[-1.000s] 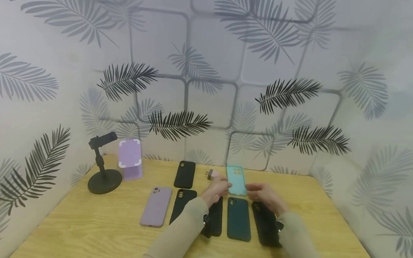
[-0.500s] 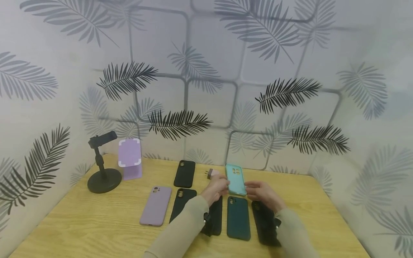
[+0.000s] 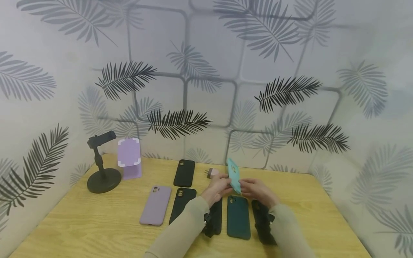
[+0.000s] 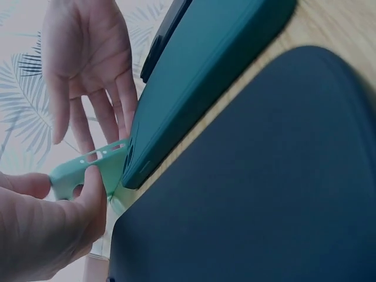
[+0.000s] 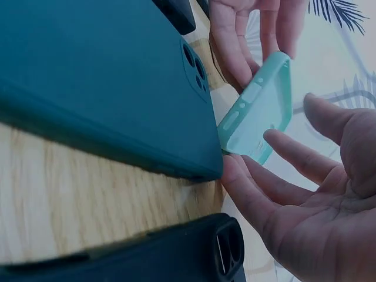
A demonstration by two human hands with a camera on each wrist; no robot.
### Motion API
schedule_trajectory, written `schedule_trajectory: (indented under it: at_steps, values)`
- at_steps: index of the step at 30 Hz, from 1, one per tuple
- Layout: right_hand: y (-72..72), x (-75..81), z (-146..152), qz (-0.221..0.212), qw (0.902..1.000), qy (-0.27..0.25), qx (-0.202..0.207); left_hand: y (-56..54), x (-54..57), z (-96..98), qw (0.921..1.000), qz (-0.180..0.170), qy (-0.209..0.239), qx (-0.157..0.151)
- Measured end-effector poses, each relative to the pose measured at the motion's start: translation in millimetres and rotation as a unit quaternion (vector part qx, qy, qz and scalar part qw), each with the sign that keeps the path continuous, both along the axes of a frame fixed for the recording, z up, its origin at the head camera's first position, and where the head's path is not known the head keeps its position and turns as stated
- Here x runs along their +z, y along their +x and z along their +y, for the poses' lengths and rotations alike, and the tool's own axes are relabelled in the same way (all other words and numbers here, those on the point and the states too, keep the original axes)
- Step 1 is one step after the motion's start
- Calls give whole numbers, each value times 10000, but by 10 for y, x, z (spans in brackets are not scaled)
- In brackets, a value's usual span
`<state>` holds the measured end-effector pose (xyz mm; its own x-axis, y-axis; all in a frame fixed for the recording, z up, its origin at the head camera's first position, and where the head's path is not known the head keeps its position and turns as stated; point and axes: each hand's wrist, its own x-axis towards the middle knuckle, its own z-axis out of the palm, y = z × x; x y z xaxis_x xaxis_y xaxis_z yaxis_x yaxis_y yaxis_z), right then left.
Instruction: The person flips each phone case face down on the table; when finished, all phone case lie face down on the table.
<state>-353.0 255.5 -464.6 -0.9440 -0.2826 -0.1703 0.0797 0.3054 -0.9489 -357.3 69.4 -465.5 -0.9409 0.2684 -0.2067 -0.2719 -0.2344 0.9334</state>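
A mint-green phone case [image 3: 233, 175] is tilted up on one long side at the back of the table, its camera cutouts showing. My left hand [image 3: 217, 188] pinches its left edge; in the left wrist view the thumb and fingers [image 4: 91, 194] close on a corner beside the port holes. My right hand [image 3: 258, 189] is at the other edge. In the right wrist view its fingers [image 5: 247, 188] are stretched out, tips against the case, and the thumb stands away from it. A dark teal phone case [image 3: 238, 216] lies just in front of both hands.
Black phone cases [image 3: 184, 173] lie on the wooden table [image 3: 106, 222], some partly under my forearms. A lilac phone case [image 3: 156, 206] is at left. Behind stand a black phone stand [image 3: 104, 179] and a purple holder [image 3: 129, 154]. A small charger plug [image 3: 212, 173] sits beyond my left hand.
The mint case was lying nearly flat and has turned up onto its side, with its right edge swung leftward. My right hand has moved left along with it; the left hand has shifted little.
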Motion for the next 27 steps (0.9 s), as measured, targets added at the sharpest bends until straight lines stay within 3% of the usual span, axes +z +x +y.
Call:
schedule_trajectory:
  at_steps: [5, 13, 19, 27]
  values:
    - [-23, 3, -54, 1, 9999, -106, 48, 9, -11, 28, 9999, 111, -31, -75]
    - [-63, 8, -120, -128, 9995, -296, -32, 1, 0, 59, 9988, 187, -416, -162]
    - [-61, 2, -87, -119, 9980, -604, 146, 5, -6, 44, 9973, 150, -671, -250]
    - [-78, 10, -15, 56, 9967, -723, -364, 6, 9, 9, 9947, 167, -961, -311]
